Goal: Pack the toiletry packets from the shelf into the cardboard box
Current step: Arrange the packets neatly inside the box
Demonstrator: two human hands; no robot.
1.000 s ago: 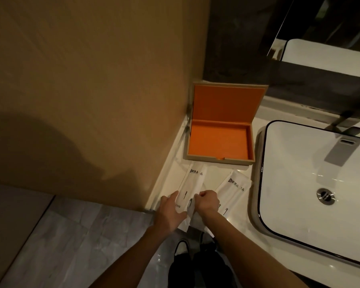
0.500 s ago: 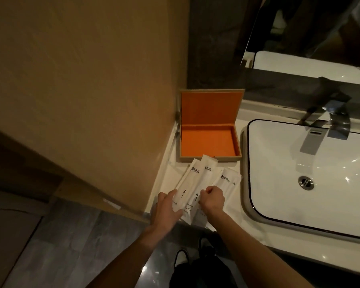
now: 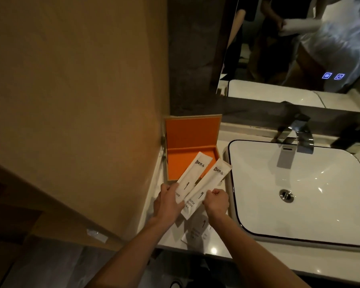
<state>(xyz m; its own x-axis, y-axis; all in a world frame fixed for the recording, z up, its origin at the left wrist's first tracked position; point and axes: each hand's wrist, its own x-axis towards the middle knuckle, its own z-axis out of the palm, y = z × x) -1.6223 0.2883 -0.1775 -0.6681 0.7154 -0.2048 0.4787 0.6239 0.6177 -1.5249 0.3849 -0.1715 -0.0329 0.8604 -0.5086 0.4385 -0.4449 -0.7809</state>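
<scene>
In the head view, your left hand (image 3: 168,201) pinches the comb packet (image 3: 192,173) and your right hand (image 3: 215,201) curls round the toothbrush packet (image 3: 206,188). Both packets fan out with their tips over the front wall of the box (image 3: 192,132). They sit crooked to the tray, so they may snag that wall or bridge the rim. If you let go early, one could slide toward the sink (image 3: 320,183). The spare packets (image 3: 197,231), perhaps two, lie in dim light on the counter and are easy to miss.

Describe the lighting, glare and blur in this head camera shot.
Head view: dim, warm light; bright glare streaks on the sink and a spot on the counter; the mirror reflection is smeared; print on the comb packet and toothbrush packet is legible.
</scene>
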